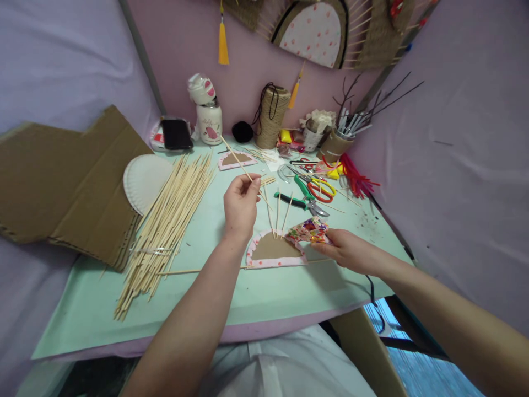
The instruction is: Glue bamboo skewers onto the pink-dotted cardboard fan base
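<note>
My left hand is closed in a pinch on a thin bamboo skewer, which slants down to the right. In my right hand is a flower-patterned glue gun, its front end over the edge of a half-round cardboard piece. That piece has a pink-and-white dotted fabric border. Several short sticks fan upward from its curved edge. One long skewer lies along its straight edge, partly hidden by my left arm.
A big bundle of skewers lies at left beside a white paper plate and cardboard sheets. Green-handled pruners and scissors lie right of centre. Behind stand a twine spool and a white jar.
</note>
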The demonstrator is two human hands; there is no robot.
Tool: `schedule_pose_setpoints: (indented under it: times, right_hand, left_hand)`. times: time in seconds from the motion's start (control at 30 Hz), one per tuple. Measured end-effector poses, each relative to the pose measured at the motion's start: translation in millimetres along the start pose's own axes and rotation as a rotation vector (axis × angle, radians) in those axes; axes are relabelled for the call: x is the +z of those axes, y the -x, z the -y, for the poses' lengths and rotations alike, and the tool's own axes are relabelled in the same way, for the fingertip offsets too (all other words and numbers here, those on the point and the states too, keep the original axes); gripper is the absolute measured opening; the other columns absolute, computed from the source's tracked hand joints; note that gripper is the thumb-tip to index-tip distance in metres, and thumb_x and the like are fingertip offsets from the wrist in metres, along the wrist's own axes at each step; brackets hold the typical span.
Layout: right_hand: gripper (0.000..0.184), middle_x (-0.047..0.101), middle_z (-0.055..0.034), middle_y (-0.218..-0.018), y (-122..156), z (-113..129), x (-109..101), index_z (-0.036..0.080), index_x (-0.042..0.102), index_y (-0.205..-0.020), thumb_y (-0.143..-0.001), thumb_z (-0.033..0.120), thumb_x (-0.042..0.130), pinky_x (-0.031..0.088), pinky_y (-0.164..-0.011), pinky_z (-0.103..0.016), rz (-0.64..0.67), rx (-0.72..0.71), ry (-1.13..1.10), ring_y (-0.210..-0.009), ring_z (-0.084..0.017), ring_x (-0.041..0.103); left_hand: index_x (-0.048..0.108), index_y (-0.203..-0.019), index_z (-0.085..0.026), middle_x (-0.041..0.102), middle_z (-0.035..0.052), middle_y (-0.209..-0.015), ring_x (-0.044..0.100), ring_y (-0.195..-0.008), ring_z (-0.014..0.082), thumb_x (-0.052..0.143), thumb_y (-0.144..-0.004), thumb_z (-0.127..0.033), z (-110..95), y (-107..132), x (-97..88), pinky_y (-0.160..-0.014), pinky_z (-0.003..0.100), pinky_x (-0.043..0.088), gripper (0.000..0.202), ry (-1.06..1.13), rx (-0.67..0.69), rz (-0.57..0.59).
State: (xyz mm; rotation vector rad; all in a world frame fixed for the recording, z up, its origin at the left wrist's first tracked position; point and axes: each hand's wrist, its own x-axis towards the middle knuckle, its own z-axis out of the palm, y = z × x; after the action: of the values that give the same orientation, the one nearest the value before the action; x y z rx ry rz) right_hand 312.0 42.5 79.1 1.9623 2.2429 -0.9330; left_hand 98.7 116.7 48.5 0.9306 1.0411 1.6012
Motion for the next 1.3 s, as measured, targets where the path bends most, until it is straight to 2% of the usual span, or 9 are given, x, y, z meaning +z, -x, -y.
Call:
schedule_pose_setpoints:
  times: [0.2, 0.43, 0.7, 0.93, 1.13, 1.3]
  right_hand:
    - [0.037, 0.047, -0.0007, -0.062, -0.4, -0.3, -0.8, 0.021, 0.045, -0.066, -0.083, 0.055, 0.042, 0.032, -0.053, -0.027, 0.014, 0.007, -0.008, -0.058, -0.015, 0.040]
    - [0.037, 0.044, 0.0003, -0.059, 0.1, 0.8, -3.0, 0.022, 0.041, -0.062, -0.084, 0.053, 0.043, 0.031, -0.051, -0.027, -0.001, 0.016, 0.007, -0.054, -0.013, 0.037]
    - [0.043, 0.049, -0.0006, -0.057, -1.0, 0.1, -4.4, 0.022, 0.047, -0.062, -0.083, 0.059, 0.047, 0.034, -0.051, -0.026, -0.034, 0.001, 0.018, -0.055, -0.015, 0.043]
    - [0.041, 0.044, 0.0010, -0.055, -3.4, -1.7, -5.4, 0.022, 0.043, -0.060, -0.083, 0.055, 0.047, 0.031, -0.050, -0.026, -0.013, 0.010, 0.026, -0.053, -0.013, 0.037]
    - [0.044, 0.045, 0.0006, -0.054, -2.8, -1.0, -6.1, 0.021, 0.046, -0.059, -0.084, 0.058, 0.047, 0.033, -0.052, -0.027, -0.021, 0.022, 0.056, -0.054, -0.014, 0.041]
    - [0.040, 0.049, -0.0005, -0.057, -5.1, 1.2, -9.1, 0.021, 0.046, -0.061, -0.086, 0.051, 0.046, 0.033, -0.054, -0.027, 0.008, 0.018, 0.098, -0.055, -0.014, 0.043]
  left_hand:
    - [0.065, -0.084, -0.021, 0.059, -0.0020, -0.074, 0.054, -0.069, 0.0095, 0.064, -0.079, -0.025, 0.6, -0.6, -0.5, -0.060, 0.020, 0.044, 0.006, 0.001, 0.004, 0.002]
    - [0.065, -0.084, -0.020, 0.060, -0.0017, -0.075, 0.054, -0.069, 0.0095, 0.064, -0.080, -0.026, 1.5, -0.9, 0.1, -0.060, 0.020, 0.044, 0.007, 0.007, 0.000, 0.006]
    - [0.065, -0.084, -0.020, 0.060, -0.0016, -0.075, 0.054, -0.069, 0.0095, 0.064, -0.080, -0.025, 2.0, -0.9, -0.3, -0.060, 0.020, 0.044, 0.007, 0.003, 0.001, 0.009]
    - [0.065, -0.084, -0.021, 0.060, -0.0015, -0.076, 0.055, -0.069, 0.0096, 0.063, -0.080, -0.025, 1.2, -0.8, 0.3, -0.060, 0.020, 0.044, 0.006, -0.023, -0.009, 0.005]
    - [0.065, -0.084, -0.020, 0.059, -0.0016, -0.075, 0.054, -0.069, 0.0095, 0.063, -0.081, -0.024, 1.0, -0.5, 0.2, -0.060, 0.020, 0.044, 0.006, -0.013, -0.007, 0.006]
    - [0.065, -0.084, -0.020, 0.059, -0.0018, -0.075, 0.053, -0.069, 0.0095, 0.064, -0.081, -0.024, 0.8, 0.3, 0.3, -0.060, 0.020, 0.043, 0.005, -0.003, -0.006, 0.012]
